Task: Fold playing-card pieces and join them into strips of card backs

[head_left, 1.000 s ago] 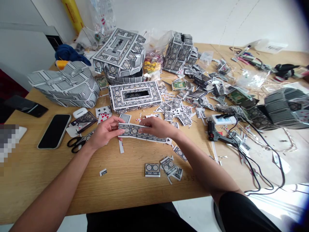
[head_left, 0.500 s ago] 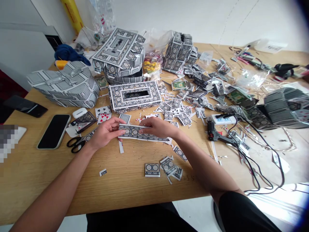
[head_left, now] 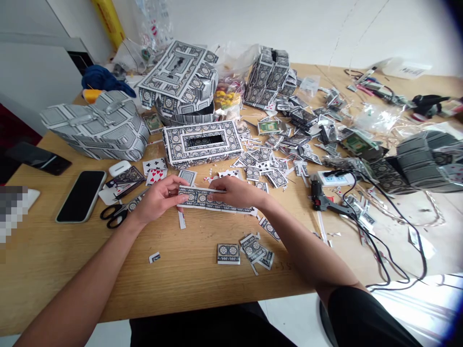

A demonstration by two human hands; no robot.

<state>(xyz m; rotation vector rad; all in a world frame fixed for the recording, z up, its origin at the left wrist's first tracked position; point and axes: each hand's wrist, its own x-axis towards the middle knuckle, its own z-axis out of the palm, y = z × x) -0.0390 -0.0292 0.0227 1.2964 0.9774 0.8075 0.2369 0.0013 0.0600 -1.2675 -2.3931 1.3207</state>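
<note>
My left hand (head_left: 157,200) and right hand (head_left: 235,191) both pinch one strip of joined card backs (head_left: 197,197), with scissors (head_left: 115,215) just beyond my left.

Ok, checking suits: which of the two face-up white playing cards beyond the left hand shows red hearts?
The lower white playing card, nearer the left hand, shows them; the one above it shows black clubs.

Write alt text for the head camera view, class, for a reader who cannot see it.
A left hand and a right hand hold a strip of joined playing-card pieces over a wooden table. Around them lie cut card scraps, scissors, a smartphone, a hot glue gun and a slotted box covered in card backs.
</note>
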